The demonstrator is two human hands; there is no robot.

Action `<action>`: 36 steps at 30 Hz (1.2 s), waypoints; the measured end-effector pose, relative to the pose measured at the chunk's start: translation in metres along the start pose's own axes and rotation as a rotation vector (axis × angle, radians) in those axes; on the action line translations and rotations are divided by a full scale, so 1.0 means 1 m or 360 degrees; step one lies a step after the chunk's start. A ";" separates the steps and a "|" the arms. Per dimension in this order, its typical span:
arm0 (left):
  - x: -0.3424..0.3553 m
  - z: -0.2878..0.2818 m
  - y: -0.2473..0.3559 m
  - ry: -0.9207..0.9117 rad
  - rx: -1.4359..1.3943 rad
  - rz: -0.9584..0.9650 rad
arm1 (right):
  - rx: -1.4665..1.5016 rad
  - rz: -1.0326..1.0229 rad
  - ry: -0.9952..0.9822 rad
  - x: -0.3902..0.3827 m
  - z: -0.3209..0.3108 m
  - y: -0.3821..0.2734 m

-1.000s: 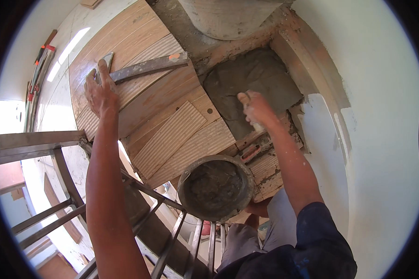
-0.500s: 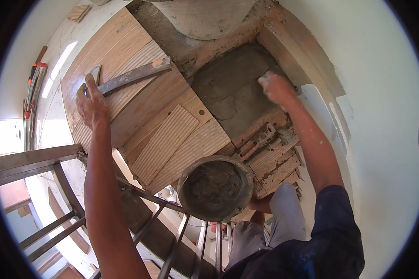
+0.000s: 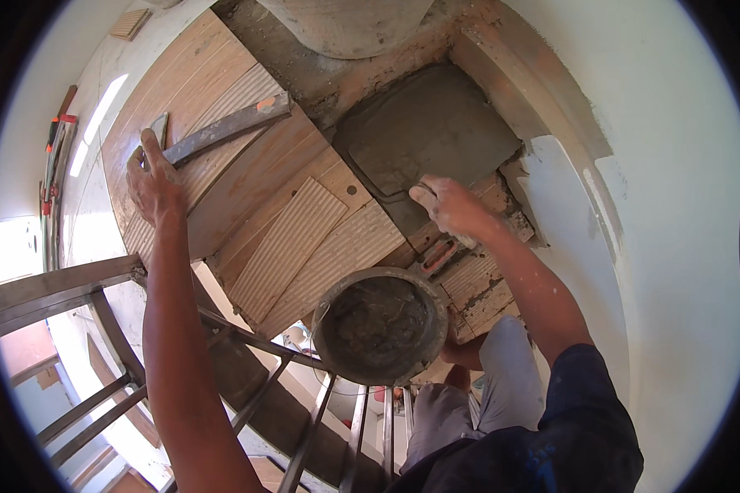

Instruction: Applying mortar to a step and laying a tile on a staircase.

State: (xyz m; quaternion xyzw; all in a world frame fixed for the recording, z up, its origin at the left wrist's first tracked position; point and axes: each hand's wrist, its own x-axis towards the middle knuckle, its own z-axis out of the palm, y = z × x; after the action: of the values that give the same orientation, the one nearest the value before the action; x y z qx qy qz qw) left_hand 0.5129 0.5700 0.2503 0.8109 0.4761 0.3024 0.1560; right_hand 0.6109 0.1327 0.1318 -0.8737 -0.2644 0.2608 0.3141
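My left hand [image 3: 156, 189] is closed at the near end of a long grey metal bar [image 3: 230, 130] with an orange patch at its far end. The bar lies across wood-look tiles [image 3: 259, 177], and a small pointed metal piece [image 3: 162, 127] stands out by my fingertips. At the near edge of a bed of wet grey mortar [image 3: 427, 123], my right hand [image 3: 452, 209] is curled into a grip. What it holds is mostly hidden under the fingers. A round bucket [image 3: 325, 329] with mortar inside sits close to my knees.
A float with a reddish handle [image 3: 440, 256] lies on mortar-smeared tile pieces [image 3: 477, 287] below my right hand. Loose ribbed tiles [image 3: 292, 246] rest left of the bucket. Metal railing [image 3: 66, 283] runs along the lower left. A large pale container [image 3: 349, 29] stands at the far side.
My right hand has come back toward me and left, from the mortar's right side to its near edge. The mortar there looks smoother. My left hand stays on the bar.
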 end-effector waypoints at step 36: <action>0.003 -0.001 -0.002 -0.0033 0.0107 -0.0054 | 0.0465 0.0585 -0.0183 -0.036 -0.017 -0.024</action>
State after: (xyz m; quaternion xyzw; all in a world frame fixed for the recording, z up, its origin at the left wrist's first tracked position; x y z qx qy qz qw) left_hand 0.5120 0.5735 0.2508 0.8105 0.4981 0.2752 0.1389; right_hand 0.5882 0.1186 0.1702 -0.8362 -0.0779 0.3982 0.3690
